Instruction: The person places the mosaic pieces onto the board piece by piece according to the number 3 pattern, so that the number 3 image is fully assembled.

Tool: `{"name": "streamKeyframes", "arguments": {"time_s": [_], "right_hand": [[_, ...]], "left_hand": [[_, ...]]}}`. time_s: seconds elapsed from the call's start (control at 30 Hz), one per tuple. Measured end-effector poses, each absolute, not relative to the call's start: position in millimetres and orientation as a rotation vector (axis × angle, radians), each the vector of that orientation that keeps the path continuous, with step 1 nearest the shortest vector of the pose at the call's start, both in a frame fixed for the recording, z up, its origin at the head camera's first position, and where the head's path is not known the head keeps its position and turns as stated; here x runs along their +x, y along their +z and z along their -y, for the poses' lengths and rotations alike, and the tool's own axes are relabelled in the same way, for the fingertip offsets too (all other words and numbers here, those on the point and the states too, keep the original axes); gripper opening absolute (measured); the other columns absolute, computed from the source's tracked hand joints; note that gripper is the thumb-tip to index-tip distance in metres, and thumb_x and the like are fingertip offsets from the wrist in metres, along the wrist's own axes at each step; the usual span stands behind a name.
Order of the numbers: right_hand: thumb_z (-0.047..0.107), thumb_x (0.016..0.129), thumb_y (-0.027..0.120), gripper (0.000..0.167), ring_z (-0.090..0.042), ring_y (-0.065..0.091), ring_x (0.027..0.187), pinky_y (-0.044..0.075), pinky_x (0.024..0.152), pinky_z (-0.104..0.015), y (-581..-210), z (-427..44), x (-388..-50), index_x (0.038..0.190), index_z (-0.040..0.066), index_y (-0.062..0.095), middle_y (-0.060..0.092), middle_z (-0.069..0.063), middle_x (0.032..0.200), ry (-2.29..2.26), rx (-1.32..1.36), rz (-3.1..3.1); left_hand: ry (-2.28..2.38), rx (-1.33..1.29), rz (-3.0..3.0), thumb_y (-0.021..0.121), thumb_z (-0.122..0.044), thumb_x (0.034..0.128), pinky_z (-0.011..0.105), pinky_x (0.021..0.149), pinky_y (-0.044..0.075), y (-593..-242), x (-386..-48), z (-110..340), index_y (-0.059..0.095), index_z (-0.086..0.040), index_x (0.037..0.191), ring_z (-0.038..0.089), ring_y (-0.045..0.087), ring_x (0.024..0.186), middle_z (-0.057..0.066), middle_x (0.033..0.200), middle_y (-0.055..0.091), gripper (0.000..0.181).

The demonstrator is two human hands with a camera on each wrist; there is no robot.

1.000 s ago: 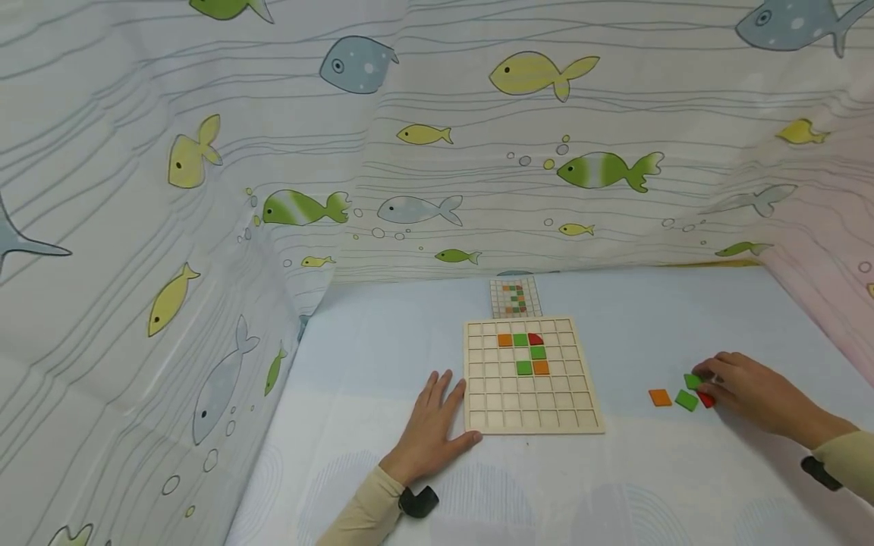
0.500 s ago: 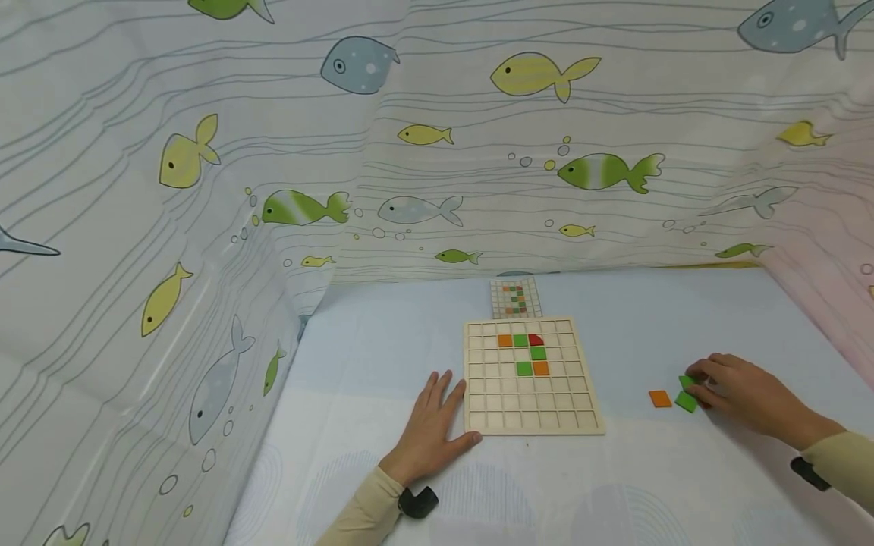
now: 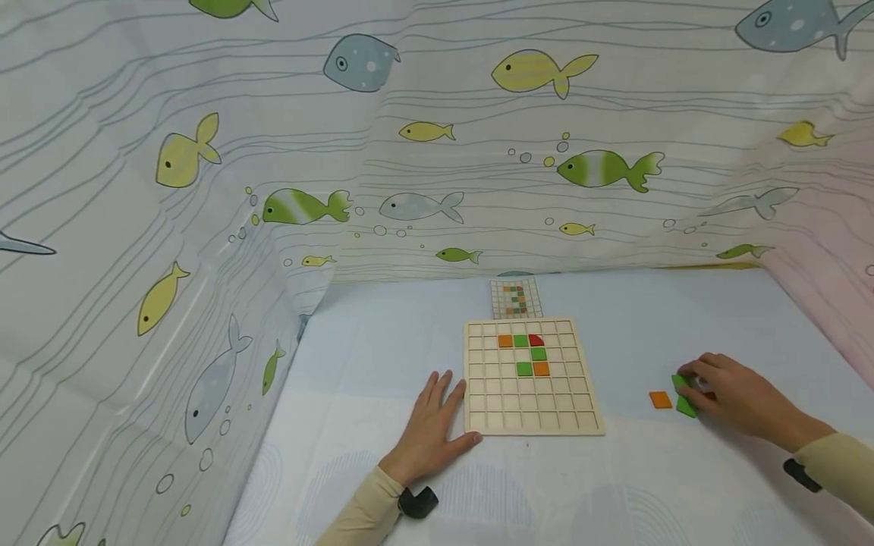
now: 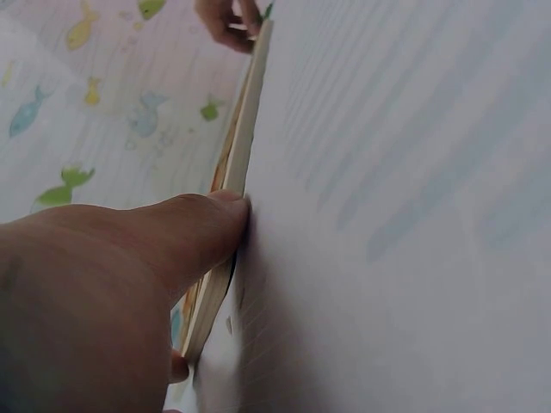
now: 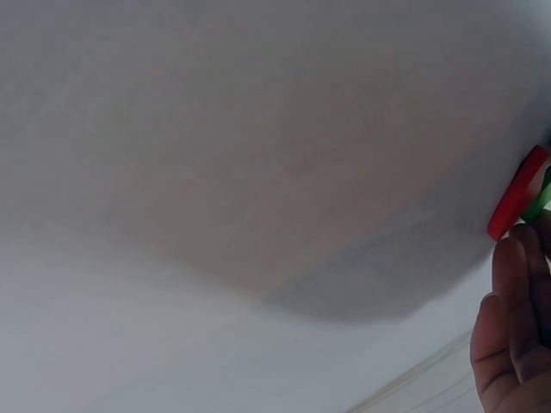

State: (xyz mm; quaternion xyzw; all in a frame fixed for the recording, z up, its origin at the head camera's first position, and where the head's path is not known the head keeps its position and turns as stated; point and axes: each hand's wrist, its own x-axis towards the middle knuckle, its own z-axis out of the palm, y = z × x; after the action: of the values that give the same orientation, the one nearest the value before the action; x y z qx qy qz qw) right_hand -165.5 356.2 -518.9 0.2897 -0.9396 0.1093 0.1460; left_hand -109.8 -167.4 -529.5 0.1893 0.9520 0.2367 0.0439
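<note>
Right hand (image 3: pixel 740 396), on my head feed, has its fingers and thumb curled round a green tile (image 3: pixel 679 381), one corner of which shows past the fingertips. Just nearer lies a second green tile (image 3: pixel 686 408), partly hidden by the thumb, and left of them an orange tile (image 3: pixel 660 400) lies flat on the desk (image 3: pixel 614 485). Switching to the right wrist feed, I get a red tile (image 5: pixel 518 194) seen slantwise at the fingertips; whether that one is gripped too, I cannot tell. Well apart from all this, the left hand (image 3: pixel 432 431) holds nothing: its fingers are spread against the left edge of the gridded board (image 3: pixel 493 402), and the left wrist feed shows me the thumb touching the board's near edge. Six pieces sit in the cells: far orange piece (image 3: pixel 505 341), far green piece (image 3: pixel 521 341) and red rounded piece (image 3: pixel 536 341) in one row, middle green piece (image 3: pixel 539 354) below the red, then near green piece (image 3: pixel 524 369) beside near orange piece (image 3: pixel 542 369). Just behind the board lies a pattern card (image 3: pixel 516 297). Fish-printed cloth (image 3: pixel 471 171) hangs at the back.
</note>
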Motion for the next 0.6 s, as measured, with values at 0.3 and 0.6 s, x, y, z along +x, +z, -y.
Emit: {"name": "streamKeyframes", "arguments": {"time_s": [0.3,0.6], "right_hand": [[0.007,0.071,0.094,0.036,-0.02,0.07,0.08,0.06,0.066,-0.034,-518.8,-358.0,-166.3,0.101,0.01,0.077,0.07,0.004,0.095,0.311,0.855,2.712],[0.004,0.072,0.093,0.04,-0.014,0.062,0.08,0.059,0.067,-0.033,-526.0,-357.6,-171.0,0.106,0.006,0.072,0.066,0.003,0.095,0.288,0.909,2.683]], "left_hand": [[0.737,0.616,-2.918,0.067,-0.054,0.1001,0.067,0.127,0.023,-533.1,-109.3,167.3,0.035,-0.005,0.165,0.048,0.013,0.163,0.024,0.174,0.023,0.088],[0.73,0.582,-2.91,0.067,-0.055,0.0997,0.063,0.13,0.02,-529.4,-109.0,168.6,0.034,-0.008,0.166,0.045,0.011,0.164,0.021,0.175,0.021,0.088]]}}
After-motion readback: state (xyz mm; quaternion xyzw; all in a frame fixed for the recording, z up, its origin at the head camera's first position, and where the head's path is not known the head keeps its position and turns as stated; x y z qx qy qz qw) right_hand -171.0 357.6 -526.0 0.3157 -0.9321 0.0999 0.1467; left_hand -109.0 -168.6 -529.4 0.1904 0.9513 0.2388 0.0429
